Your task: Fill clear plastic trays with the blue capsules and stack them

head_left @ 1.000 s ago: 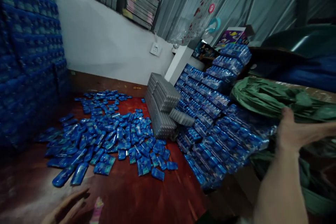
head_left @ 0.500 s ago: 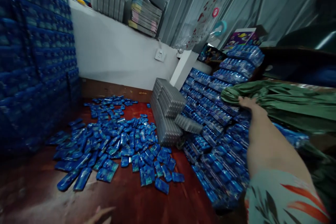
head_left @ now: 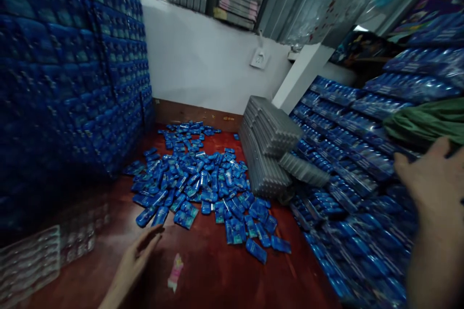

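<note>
My left hand (head_left: 139, 253) hovers over the red-brown surface (head_left: 217, 285), fingers stretched out and nothing in them. Just beyond its fingertips lies a loose spread of small blue packets (head_left: 203, 178). To its right is a small pink paper piece (head_left: 175, 273). At the right edge my right hand (head_left: 431, 174) has its fingers spread, holding nothing; part of it is cut off by the frame. Close above that hand hangs bunched green cloth (head_left: 424, 118). Behind it rise stacked blue wrapped packs (head_left: 348, 154).
On the left stands a tall wall of blue packs (head_left: 72, 72). Clear plastic trays (head_left: 32, 263) lie at the lower left. Stacked grey trays (head_left: 268, 149) stand by the white wall (head_left: 199, 53), which carries a socket (head_left: 259, 58). A white post (head_left: 300, 77) leans into view behind them.
My right hand has let go of the green cloth and opened. My left hand has come further into view. The view has swung left, bringing in the plastic trays and the pink piece.
</note>
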